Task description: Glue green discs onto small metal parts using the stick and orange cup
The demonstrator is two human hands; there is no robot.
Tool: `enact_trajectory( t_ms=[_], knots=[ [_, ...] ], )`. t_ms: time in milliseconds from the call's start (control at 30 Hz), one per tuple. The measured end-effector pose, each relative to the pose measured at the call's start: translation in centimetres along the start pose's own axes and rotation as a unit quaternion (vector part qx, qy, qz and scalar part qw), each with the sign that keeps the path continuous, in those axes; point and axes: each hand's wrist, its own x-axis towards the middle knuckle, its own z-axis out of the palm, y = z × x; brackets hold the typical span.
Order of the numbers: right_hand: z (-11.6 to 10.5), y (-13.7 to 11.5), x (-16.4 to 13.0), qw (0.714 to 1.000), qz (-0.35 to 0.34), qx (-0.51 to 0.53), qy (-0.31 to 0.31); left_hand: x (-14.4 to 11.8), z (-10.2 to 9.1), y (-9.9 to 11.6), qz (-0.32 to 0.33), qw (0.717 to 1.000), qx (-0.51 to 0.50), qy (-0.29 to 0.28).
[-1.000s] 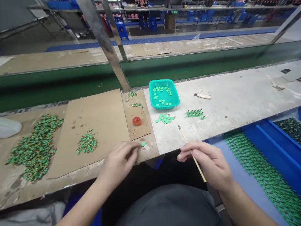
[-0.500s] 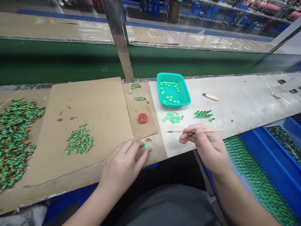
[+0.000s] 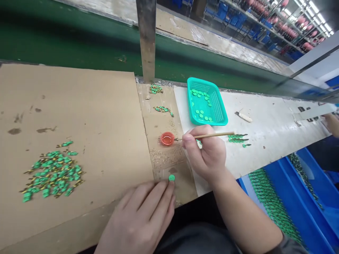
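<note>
My right hand grips a thin wooden brush held level, its tip reaching into a small red cap of liquid on the cardboard strip. My left hand lies flat at the bench's near edge, its fingertips touching a single green disc. Behind my right hand a few loose green discs are mostly hidden.
A teal basket holds several green discs. A heap of green-and-gold parts lies on the cardboard sheet. A row of green parts and a white-handled knife lie right. A steel post stands behind. Another person's hand is far right.
My right hand swung the brush from pointing away to level, then moved left until its tip reached the red cap. My left hand stayed by the green disc. The view tilted down and nearer.
</note>
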Motion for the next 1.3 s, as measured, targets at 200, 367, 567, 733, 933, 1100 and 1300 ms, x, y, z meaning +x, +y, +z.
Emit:
enact_trajectory(
  t_ms=[200, 367, 567, 733, 933, 1100, 1300],
  knots=[
    [1.4, 0.4, 1.3, 0.999, -0.010, -0.008, -0.049, -0.6, 1.0, 0.2, -0.039, 0.999, -0.010, 0.027],
    [1.8, 0.5, 1.2, 0.998, -0.003, -0.006, -0.059, -1.0, 1.2, 0.2, -0.031, 0.998, -0.004, 0.045],
    [1.9, 0.6, 1.3, 0.999, -0.004, -0.006, -0.052, -1.0, 1.3, 0.3, -0.036, 0.998, -0.009, 0.050],
    [1.0, -0.4, 0.6, 0.999, 0.030, 0.020, -0.012, -0.8, 1.0, 0.2, -0.044, 0.998, -0.009, 0.044],
    [-1.7, -3.1, -4.5, 0.990, 0.121, 0.074, -0.018, -0.6, 0.7, 0.0, -0.031, 0.999, -0.008, 0.033],
    [-2.0, -3.8, -8.8, 0.992, 0.043, 0.111, -0.033, -0.5, 0.6, 0.1, -0.036, 0.998, -0.004, 0.043],
    [-1.6, -3.8, -9.3, 0.994, 0.011, 0.088, -0.059, -0.3, 0.4, 0.1, -0.027, 0.999, 0.015, 0.033]
  ],
)
